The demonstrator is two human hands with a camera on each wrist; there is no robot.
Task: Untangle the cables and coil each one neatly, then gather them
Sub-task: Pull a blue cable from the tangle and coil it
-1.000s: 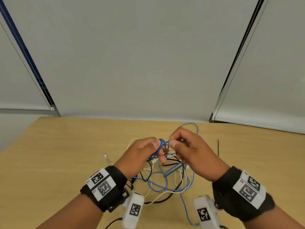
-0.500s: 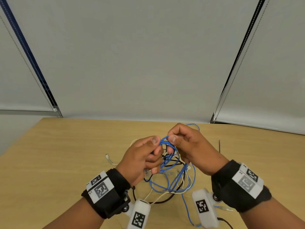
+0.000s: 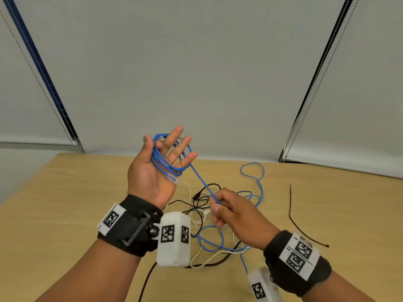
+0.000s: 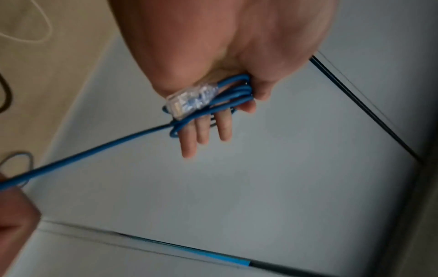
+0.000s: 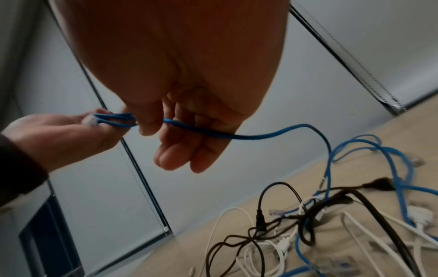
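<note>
Left hand (image 3: 152, 171) raised above the tabletop (image 3: 65, 203), palm toward the camera, fingers spread and straight. Several loops of the blue cable (image 3: 168, 164) wrapped round those fingers, from thumb side to pinky side. Clear plug (image 3: 172, 178) of that cable lies at the palm edge below the loops; the left wrist view shows the same plug (image 4: 192, 101) against the base of the fingers with the coil just beside it.

From the coil a taut run of blue cable goes down and right to the right hand (image 3: 235, 216). Right hand lower, near the tabletop, thumb and curled fingers pinching the cable; the right wrist view shows the cable (image 5: 213, 133) passing through the pinch and trailing out behind the hand. The rest of the blue cable drops to the tabletop in loose loops (image 3: 253, 171) behind and to the right of the right hand, and more under it.

Between and under both wrists sits the tangle: black cable (image 3: 196, 205) and white cable (image 3: 196, 216) mixed with blue strands, touching and crossing one another. In the right wrist view the tangle (image 5: 296, 234) lies below the right hand, not touched by it.

A thin black cable tie (image 3: 294, 216) lies alone on the tabletop, well apart to the right.

Grey roller blinds (image 3: 196, 73) behind the tabletop.
</note>
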